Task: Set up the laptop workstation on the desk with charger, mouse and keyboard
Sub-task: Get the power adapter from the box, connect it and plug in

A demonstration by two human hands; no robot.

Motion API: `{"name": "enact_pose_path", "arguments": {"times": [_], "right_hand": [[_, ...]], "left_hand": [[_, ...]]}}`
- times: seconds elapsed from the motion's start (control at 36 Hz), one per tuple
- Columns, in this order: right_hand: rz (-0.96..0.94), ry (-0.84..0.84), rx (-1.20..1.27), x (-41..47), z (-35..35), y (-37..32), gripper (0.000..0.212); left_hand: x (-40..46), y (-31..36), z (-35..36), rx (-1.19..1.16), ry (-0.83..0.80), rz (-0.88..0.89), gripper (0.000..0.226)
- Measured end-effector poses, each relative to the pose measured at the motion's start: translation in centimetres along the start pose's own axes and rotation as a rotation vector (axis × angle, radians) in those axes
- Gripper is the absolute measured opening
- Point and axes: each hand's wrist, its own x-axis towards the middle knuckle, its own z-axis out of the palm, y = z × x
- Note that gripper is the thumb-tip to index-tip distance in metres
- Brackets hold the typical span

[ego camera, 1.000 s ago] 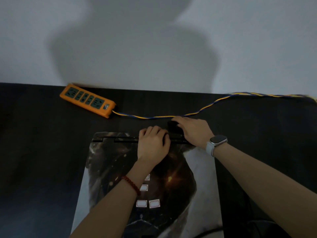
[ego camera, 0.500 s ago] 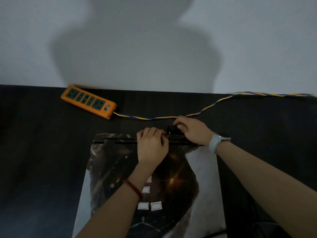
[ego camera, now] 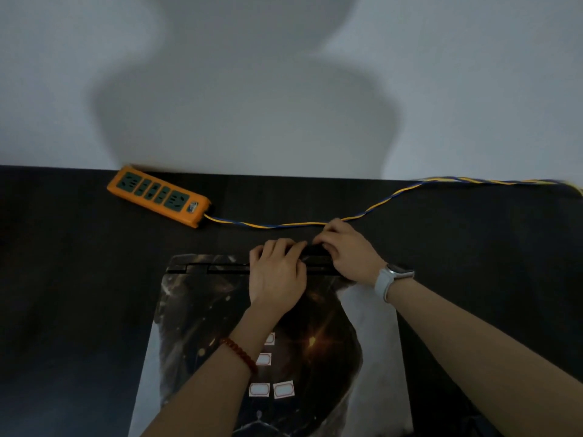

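A closed laptop (ego camera: 195, 310) with a dark space-pattern lid and small white stickers lies on the black desk (ego camera: 79, 279), hinge edge away from me. My left hand (ego camera: 277, 275) lies on the lid with its fingers curled over the rear edge. My right hand (ego camera: 350, 253) is just right of it, fingertips pinched on a small dark connector (ego camera: 315, 249) at the laptop's back edge. Most of the connector is hidden by my fingers. No mouse or keyboard is in view.
An orange power strip (ego camera: 157, 195) lies at the desk's back left, against the pale wall (ego camera: 284, 89). Its twisted yellow-and-blue cable (ego camera: 378, 206) runs right along the back, passing just behind my right hand. Bare desk lies on both sides of the laptop.
My right hand has turned and drawn its fingertips in onto the dark connector at the laptop's rear edge, closer to my left hand. The left hand and laptop have stayed in place.
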Motion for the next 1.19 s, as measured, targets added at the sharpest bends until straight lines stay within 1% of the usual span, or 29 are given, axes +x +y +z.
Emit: {"name": "enact_pose_path", "arguments": {"times": [0.14,0.28,0.33,0.39,0.44,0.53,0.58,0.64,0.69,0.78,0.81,0.83,0.89,1.0,1.03,1.08,1.19], "right_hand": [[0.000,0.055,-0.092,-0.2,0.6,0.0,0.028],[0.019,0.049,-0.140,-0.5,0.6,-0.1,0.031],[0.034,0.035,-0.188,-1.1,0.7,-0.3,0.035],[0.049,0.039,-0.189,-2.6,0.6,-0.6,0.045],[0.094,0.120,-0.124,-5.0,0.3,-0.9,0.050],[0.180,0.260,-0.081,-9.9,-0.6,-0.7,0.046],[0.250,0.281,-0.082,-14.0,-1.4,-0.3,0.042],[0.309,0.293,-0.147,-18.3,-1.9,0.0,0.040],[0.384,0.276,-0.261,-22.8,-2.1,0.4,0.043],[0.522,0.127,-0.408,-29.2,-1.4,1.4,0.056],[0.572,0.082,-0.431,-31.4,-1.0,1.9,0.063],[0.625,0.048,-0.427,-33.2,-0.5,2.2,0.070],[0.742,0.017,-0.336,-35.9,1.0,2.7,0.083],[0.947,0.106,0.014,-37.0,3.7,3.3,0.100],[0.970,0.120,0.056,-36.7,4.1,3.4,0.101],[0.985,0.128,0.037,-35.9,4.8,3.7,0.099],[0.979,0.205,-0.042,-35.2,4.9,4.4,0.086]], "left_hand": [[0.3,0.1,0.2,0.014,-0.020,-0.002,0.038],[0.3,0.1,0.4,0.018,0.002,0.002,0.036],[0.2,0.1,0.3,0.019,0.004,0.014,0.036],[-0.3,0.1,0.0,0.003,0.006,0.016,0.035],[-1.3,0.2,-0.3,-0.025,0.021,-0.007,0.037],[-4.2,1.3,-1.0,-0.107,0.016,-0.032,0.041],[-7.2,2.8,-1.5,-0.183,0.022,-0.021,0.040],[-10.4,4.3,-1.8,-0.238,0.000,0.010,0.040],[-13.6,5.6,-1.7,-0.261,-0.090,0.080,0.043],[-16.8,7.1,-1.1,-0.215,-0.220,0.187,0.053],[-17.6,7.6,-0.8,-0.180,-0.264,0.219,0.053],[-18.1,8.0,-0.5,-0.161,-0.299,0.242,0.050],[-18.6,9.0,-0.1,-0.152,-0.338,0.272,0.040],[-18.7,11.3,0.5,-0.155,-0.372,0.264,0.024],[-18.7,11.9,0.5,-0.161,-0.380,0.254,0.022],[-18.6,12.5,0.5,-0.190,-0.391,0.222,0.020],[-19.0,13.5,0.3,-0.285,-0.474,0.132,0.019]]}}
